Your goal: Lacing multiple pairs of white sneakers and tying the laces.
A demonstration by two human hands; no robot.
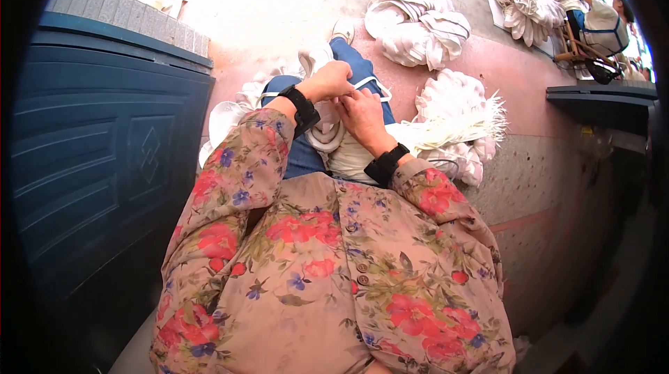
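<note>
My left hand [327, 82] and my right hand [363, 115] meet over my lap, fingers closed and almost touching. A thin white cord [366, 82] shows by both hands and loops across my jeans [354, 60]; the fingers seem pinched on it, though their tips are partly hidden. Below the hands, a coiled white fabric strip [325, 130] hangs between my legs. Across my right thigh lies a bundle of cream cords [435, 134], its cut ends fanned out to the right.
Bundled white fabric strips [421, 22] lie on the floor ahead, with another heap [463, 95] at my right. A dark blue panelled door [97, 158] stands close on the left. Far right, a person [603, 26] sits by more white bundles [529, 5]. A dark ledge [599, 94] juts in.
</note>
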